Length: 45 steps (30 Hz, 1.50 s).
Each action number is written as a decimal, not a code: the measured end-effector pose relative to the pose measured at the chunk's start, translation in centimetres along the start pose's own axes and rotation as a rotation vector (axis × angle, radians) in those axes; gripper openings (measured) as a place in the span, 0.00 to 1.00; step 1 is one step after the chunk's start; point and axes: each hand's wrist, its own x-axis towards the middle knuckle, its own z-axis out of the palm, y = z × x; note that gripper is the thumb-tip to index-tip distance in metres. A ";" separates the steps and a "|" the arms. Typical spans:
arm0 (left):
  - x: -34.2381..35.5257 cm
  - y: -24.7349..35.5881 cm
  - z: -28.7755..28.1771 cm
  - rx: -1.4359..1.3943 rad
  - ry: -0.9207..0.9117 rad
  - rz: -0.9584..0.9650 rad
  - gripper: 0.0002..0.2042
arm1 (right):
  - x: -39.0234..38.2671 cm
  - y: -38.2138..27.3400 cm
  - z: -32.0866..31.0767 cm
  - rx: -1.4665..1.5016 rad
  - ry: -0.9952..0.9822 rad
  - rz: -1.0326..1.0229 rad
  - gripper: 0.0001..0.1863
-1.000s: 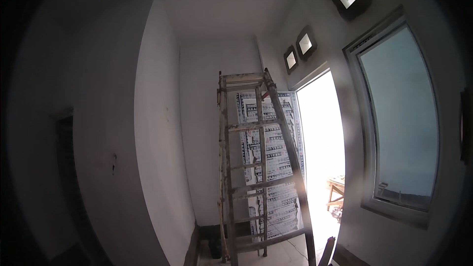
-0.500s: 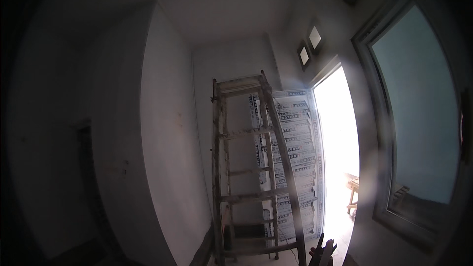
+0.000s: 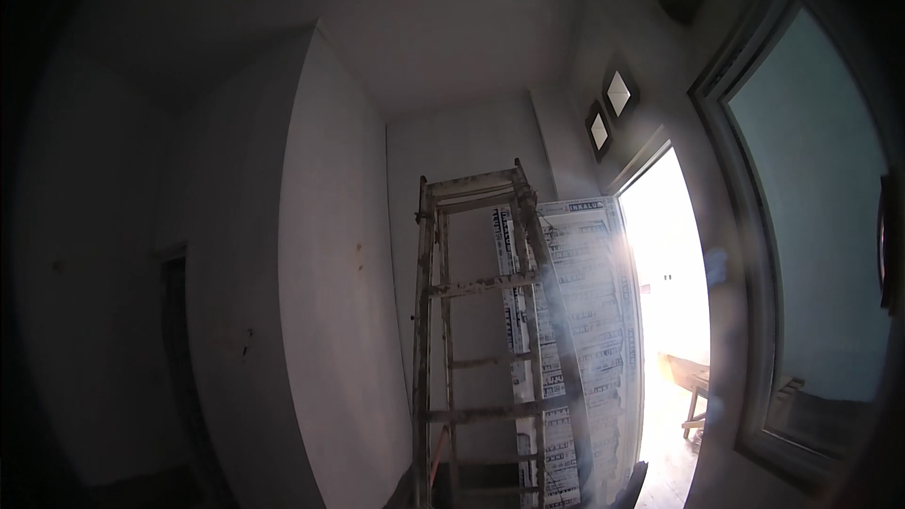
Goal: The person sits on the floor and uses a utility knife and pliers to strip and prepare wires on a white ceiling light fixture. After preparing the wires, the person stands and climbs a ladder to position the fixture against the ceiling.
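Note:
At the lower edge, right of centre, a dark narrow shape [image 3: 636,487] pokes up in silhouette. It is too dark to tell whether it is part of my right hand or something held. My left hand is out of view. Nearest to the dark shape stands a worn stepladder [image 3: 485,412], upright, with stained rungs and a cord or strip wound about its top. Behind it, tall panels in white printed wrapping [image 3: 589,302] lean by the doorway.
A bright doorway [image 3: 671,273] opens at the right, with a small wooden trestle [image 3: 696,401] beyond it. Farther right is a framed window [image 3: 811,226]. Small diamond-shaped openings [image 3: 617,94] pierce the wall above. A pale wall corner [image 3: 330,273] juts out left of the ladder.
The view has tilted upward and turned slightly left, so the ladder and doorway sit lower and farther right. The dark, finger-like silhouette at the bottom has mostly dropped out of view.

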 end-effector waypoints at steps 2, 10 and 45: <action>2.0 -0.4 -0.7 -0.016 -0.001 -0.009 0.26 | 1.7 0.3 0.6 -0.002 0.004 -0.003 0.19; 10.3 -1.7 -5.1 -0.082 -0.024 -0.047 0.26 | 8.2 1.8 3.9 -0.018 0.043 -0.004 0.18; 4.0 -10.1 10.0 -0.179 0.280 0.141 0.23 | 15.6 7.2 -14.7 -0.195 0.023 -0.378 0.14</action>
